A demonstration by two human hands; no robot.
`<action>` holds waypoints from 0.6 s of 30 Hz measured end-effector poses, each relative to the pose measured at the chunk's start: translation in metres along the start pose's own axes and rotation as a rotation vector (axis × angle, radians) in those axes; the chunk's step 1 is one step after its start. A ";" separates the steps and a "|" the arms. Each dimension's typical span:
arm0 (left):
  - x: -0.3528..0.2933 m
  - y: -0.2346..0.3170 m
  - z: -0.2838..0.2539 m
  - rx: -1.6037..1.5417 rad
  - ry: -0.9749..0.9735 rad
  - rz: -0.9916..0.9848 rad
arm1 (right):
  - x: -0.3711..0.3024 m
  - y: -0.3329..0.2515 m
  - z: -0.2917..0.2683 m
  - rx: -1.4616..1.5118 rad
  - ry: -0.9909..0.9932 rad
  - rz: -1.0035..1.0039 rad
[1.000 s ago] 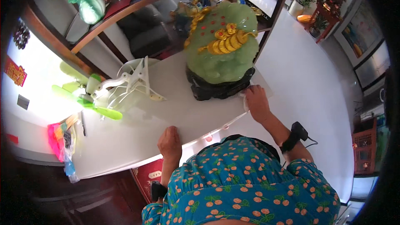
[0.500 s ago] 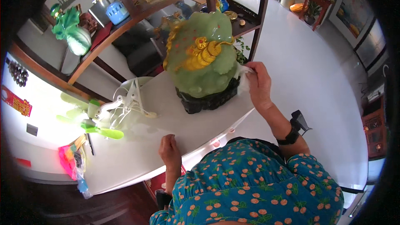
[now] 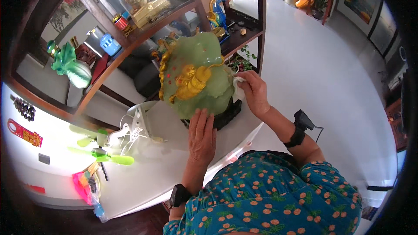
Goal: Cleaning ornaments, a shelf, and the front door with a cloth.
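a large rounded green ornament point(image 3: 207, 91), decorated with gold coins and small red dots, is set on a black base point(image 3: 229, 115) near the front edge of a white counter point(image 3: 161, 169). it is being touched from two sides, and the two hands are held apart from each other.

against its right side, a crumpled white cloth point(image 3: 238, 88) is pinched between the thumb and fingers of the right hand point(image 3: 254, 92). that hand is turned inward with its back facing up, the fingers bent toward the ornament; its forearm is slanted up and leftward from the lower right.

by the lower front of the ornament, the left hand point(image 3: 202, 138) is stretched out nearly flat, back upward, the fingers close together and pointed away from the body. nothing is seen gripped by it; the fingertips are laid on the ornament's lower edge, though how firmly they are pressed cannot be told. its forearm is raised from the lower edge, leaning slightly to the right.

a black device is strapped on each arm. a blue shirt point(image 3: 270, 191) patterned with orange fruit is worn.

to the left on the counter, a green-bladed fan point(image 3: 102, 151) is placed. behind, a wooden shelf point(image 3: 104, 76) is filled with ornaments, a green cabbage-shaped one point(image 3: 75, 67) among them.
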State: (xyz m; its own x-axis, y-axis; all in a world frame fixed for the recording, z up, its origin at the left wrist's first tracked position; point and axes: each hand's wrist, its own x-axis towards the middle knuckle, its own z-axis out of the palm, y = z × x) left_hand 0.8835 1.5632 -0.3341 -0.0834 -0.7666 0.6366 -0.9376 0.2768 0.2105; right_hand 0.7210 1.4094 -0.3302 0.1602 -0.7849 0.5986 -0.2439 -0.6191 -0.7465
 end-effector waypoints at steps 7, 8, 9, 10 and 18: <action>-0.001 -0.006 0.017 0.044 -0.040 -0.053 | 0.024 0.011 0.020 0.087 0.169 -0.164; -0.001 -0.006 0.019 0.062 -0.003 -0.046 | 0.022 0.010 0.021 0.009 0.163 -0.260; -0.003 -0.011 0.018 0.059 0.012 -0.039 | 0.018 0.004 0.023 -0.046 0.158 -0.265; -0.008 -0.018 0.017 0.070 0.016 -0.037 | 0.013 0.002 0.024 -0.057 0.164 -0.279; -0.013 -0.050 0.010 0.013 0.195 -0.120 | -0.005 -0.023 0.001 0.001 -0.029 -0.172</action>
State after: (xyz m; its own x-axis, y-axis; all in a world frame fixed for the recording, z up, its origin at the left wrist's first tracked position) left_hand 0.9285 1.5535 -0.3606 0.0944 -0.6668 0.7392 -0.9411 0.1824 0.2846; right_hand 0.7268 1.4274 -0.3161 0.2268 -0.6681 0.7087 -0.2102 -0.7441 -0.6342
